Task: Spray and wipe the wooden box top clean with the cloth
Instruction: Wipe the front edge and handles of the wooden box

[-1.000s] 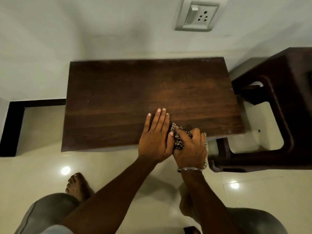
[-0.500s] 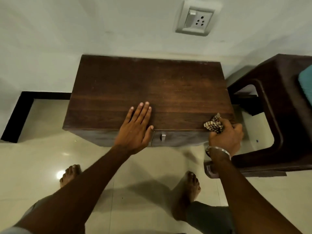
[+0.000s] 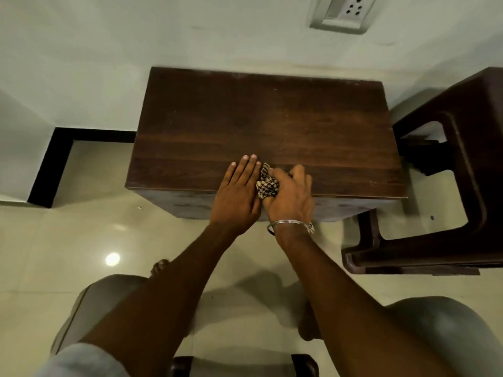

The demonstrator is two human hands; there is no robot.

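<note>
Nearest to us we have two knees in grey shorts (image 3: 446, 327), and between them both bare forearms reach out over the glossy tiled floor (image 3: 81, 235). We spot the toes of a bare foot (image 3: 160, 268) beside the left forearm. A thin metal bangle (image 3: 288, 223) circles the right wrist.

On to the hands, and we find them side by side at the front edge of the wooden box top (image 3: 272, 126), about midway along it. The left hand (image 3: 236, 194) lies flat, palm down, fingers straight and close together, fingertips on the wood. The right hand (image 3: 291, 197) is curled round a bunched checked cloth (image 3: 268, 186), gripping it against the surface. We see the cloth wedged between the two hands, touching both.

Beyond the hands, the dark wood runs back to the pale wall. To the right of the box stands a dark brown plastic stool (image 3: 462, 172). A black skirting strip (image 3: 49, 164) lines the floor on the left, and high on the wall sits a white socket plate (image 3: 345, 12).
</note>
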